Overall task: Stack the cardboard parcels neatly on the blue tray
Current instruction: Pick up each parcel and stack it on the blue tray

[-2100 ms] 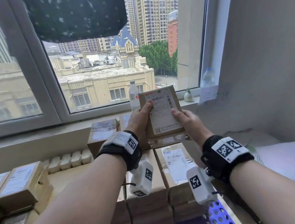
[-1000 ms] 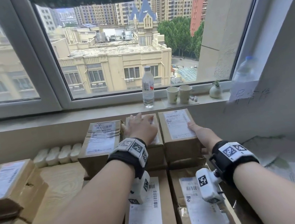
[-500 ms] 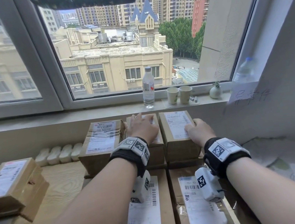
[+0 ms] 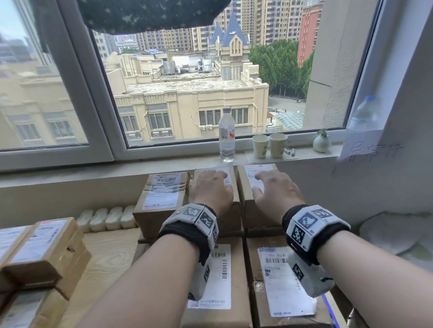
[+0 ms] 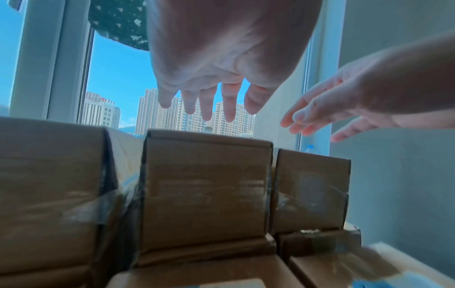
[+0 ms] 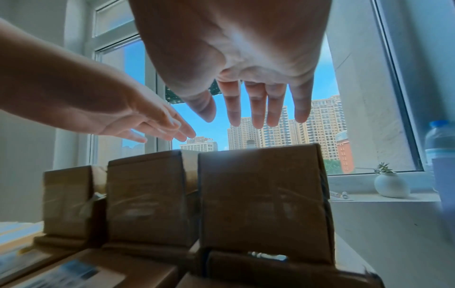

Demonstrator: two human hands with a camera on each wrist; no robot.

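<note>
Cardboard parcels with white labels are stacked in rows on the blue tray (image 4: 332, 317), of which only a sliver shows at the front right. The back top row holds three parcels: left (image 4: 162, 197), middle (image 4: 232, 216) and right (image 4: 250, 211). My left hand (image 4: 211, 188) hovers flat over the middle parcel (image 5: 206, 185), fingers straight and holding nothing. My right hand (image 4: 272, 187) hovers the same way over the right parcel (image 6: 263, 194). In both wrist views a gap shows between fingertips and box tops. Two lower parcels (image 4: 214, 293) lie in front.
Several loose parcels (image 4: 38, 246) are piled on the wooden table (image 4: 107, 257) at the left. A water bottle (image 4: 226, 133), two paper cups (image 4: 270, 145) and a small vase (image 4: 321, 142) stand on the sill behind. A wall with a paper note (image 4: 370, 151) closes the right side.
The parcel held up in both hands was set down at the back right of the stack. Since then my right hand has uncurled, and both hands have risen slightly off the box tops.
</note>
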